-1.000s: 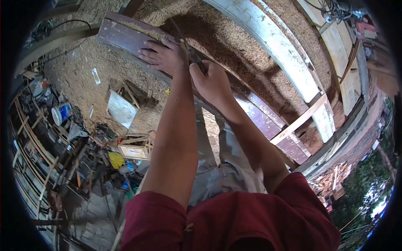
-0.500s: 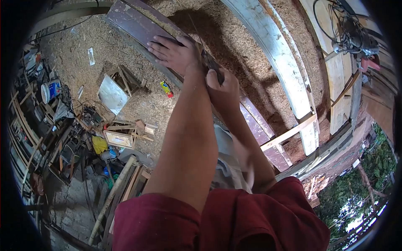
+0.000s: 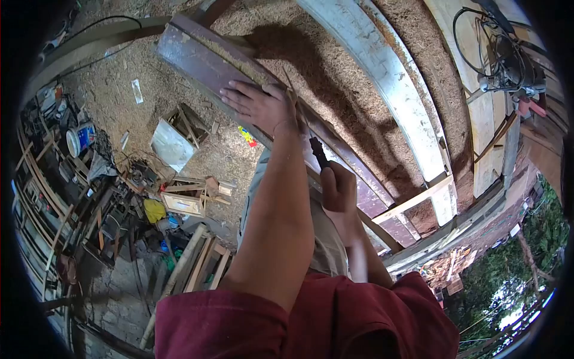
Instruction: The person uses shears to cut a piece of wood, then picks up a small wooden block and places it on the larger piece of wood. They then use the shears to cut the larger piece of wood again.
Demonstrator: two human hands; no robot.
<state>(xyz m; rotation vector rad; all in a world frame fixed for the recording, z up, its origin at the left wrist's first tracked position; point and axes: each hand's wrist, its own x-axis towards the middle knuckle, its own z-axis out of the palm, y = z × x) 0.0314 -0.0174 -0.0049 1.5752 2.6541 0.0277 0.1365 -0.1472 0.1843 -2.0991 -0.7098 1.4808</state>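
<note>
My left hand lies on a long maroon-painted wooden beam, fingers spread over its face and the thumb near its raised edge. To the right and nearer my body, my right hand is closed around the black handle of a handsaw. The narrow saw blade runs up past my left hand, across the beam close to the thumb. Where exactly the teeth meet the wood is too small to tell.
A curved pale board stands right of the beam, joined by a light crosspiece. Sawdust covers the ground. A metal-topped wooden piece, a yellow-red packet, a bucket and scrap wood lie left. A corded power tool sits at far right.
My right hand has drawn the saw back toward my body, down and right, so more of the blade and handle shows. My left hand stays on the beam. The view has shifted slightly.
</note>
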